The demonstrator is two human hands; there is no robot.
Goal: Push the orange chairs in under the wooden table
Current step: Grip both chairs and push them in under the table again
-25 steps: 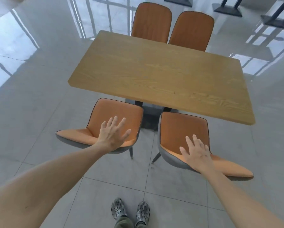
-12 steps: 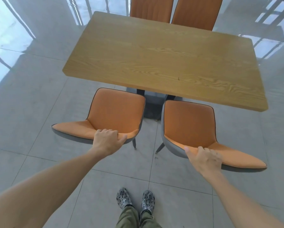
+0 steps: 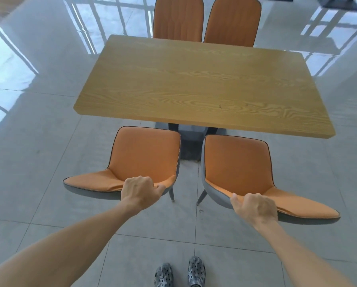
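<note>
Two orange chairs with grey shells stand on my side of the wooden table [image 3: 204, 83], their seats fully out from under its near edge. My left hand [image 3: 141, 191] is closed over the top of the left chair's [image 3: 144, 154] backrest. On the right chair [image 3: 237, 164], my right hand [image 3: 254, 208] grips the backrest top in the same way. At the far side, two more orange chairs [image 3: 178, 19] [image 3: 232, 21] sit tucked against the table with only their backrests showing.
The table's dark pedestal base [image 3: 191, 141] stands between the two near chairs. Glossy grey floor tiles [image 3: 39, 125] surround the table. My feet in patterned clogs [image 3: 179, 274] are just behind the chairs. Dark bases of other furniture [image 3: 339, 3] show at the top right.
A second ago both hands hovered open above the backrests; they came down and closed on them. The view has shifted, but the chairs look about as far out as before.
</note>
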